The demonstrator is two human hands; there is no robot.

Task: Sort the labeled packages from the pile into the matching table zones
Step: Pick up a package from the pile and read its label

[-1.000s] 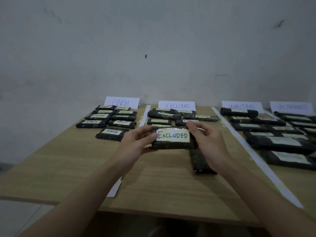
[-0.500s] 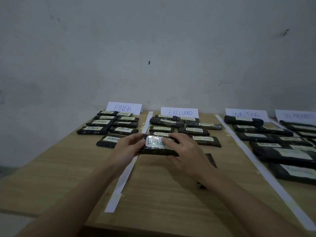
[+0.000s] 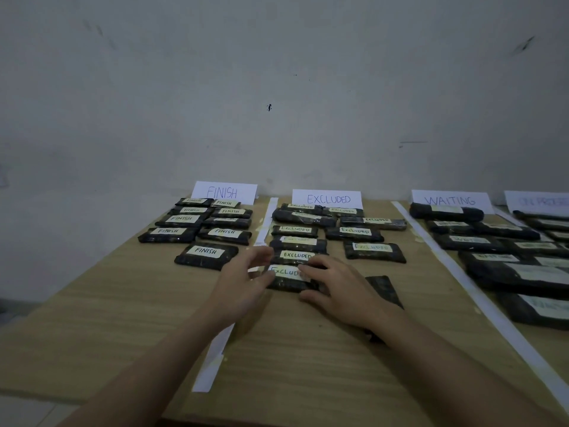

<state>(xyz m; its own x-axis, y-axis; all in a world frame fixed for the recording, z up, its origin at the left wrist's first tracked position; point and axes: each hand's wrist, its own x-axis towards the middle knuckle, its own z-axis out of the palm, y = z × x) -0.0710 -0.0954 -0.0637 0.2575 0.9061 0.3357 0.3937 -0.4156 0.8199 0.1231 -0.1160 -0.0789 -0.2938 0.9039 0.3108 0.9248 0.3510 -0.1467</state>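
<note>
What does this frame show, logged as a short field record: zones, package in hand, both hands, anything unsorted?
zones: FINISH sign, EXCLUDED sign, WAITING sign, a fourth sign too blurred to read
package being placed: EXCLUDED package, flat on the table at the near end of the EXCLUDED column
left hand: fingers open at the package's left end
right hand: fingers resting on its right end
unsorted: one unlabeled-side package beside the right wrist

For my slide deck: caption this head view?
Both hands set an EXCLUDED package down in the EXCLUDED zone.
</note>
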